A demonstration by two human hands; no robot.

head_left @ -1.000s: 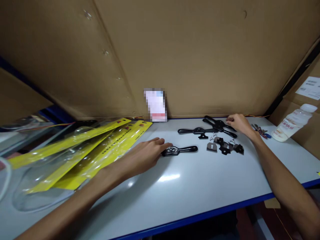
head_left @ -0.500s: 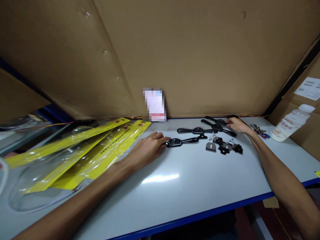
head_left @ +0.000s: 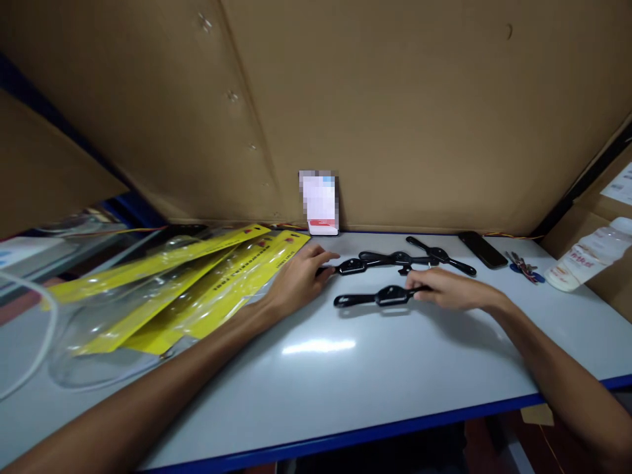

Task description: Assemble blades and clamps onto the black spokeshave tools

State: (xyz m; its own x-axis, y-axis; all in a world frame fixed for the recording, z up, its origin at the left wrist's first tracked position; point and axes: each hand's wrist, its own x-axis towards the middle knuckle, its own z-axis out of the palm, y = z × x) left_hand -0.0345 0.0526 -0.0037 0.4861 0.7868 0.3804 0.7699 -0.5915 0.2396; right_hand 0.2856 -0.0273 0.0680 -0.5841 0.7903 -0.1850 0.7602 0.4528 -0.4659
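Note:
Black spokeshave bodies lie on the grey-white table (head_left: 316, 401). My right hand (head_left: 449, 288) is closed on the right handle of one spokeshave (head_left: 392, 295), held slightly above the tabletop, its other handle pointing left. By the left handle of a second spokeshave (head_left: 352, 266) is my left hand (head_left: 303, 273), its forefinger stretched out and thumb apart around the handle's end. Behind these, a third spokeshave (head_left: 399, 257) rests crosswise and a fourth spokeshave (head_left: 437, 254) lies at a slant. A small black metal plate (head_left: 405, 270) shows beside my right fingertips; the other loose parts are hidden behind this hand.
Yellow blister packs (head_left: 197, 293) are fanned out at the left, near a white cable (head_left: 49, 329). A lit phone (head_left: 320, 204) leans on the cardboard wall (head_left: 395, 112). To the right are a dark phone (head_left: 482, 249), keys (head_left: 524, 268) and a plastic bottle (head_left: 587, 257).
My right hand has come from the back right toward the middle, bringing a spokeshave. The left spokeshave has shifted back, and my left fingers have loosened. The dark phone is now uncovered.

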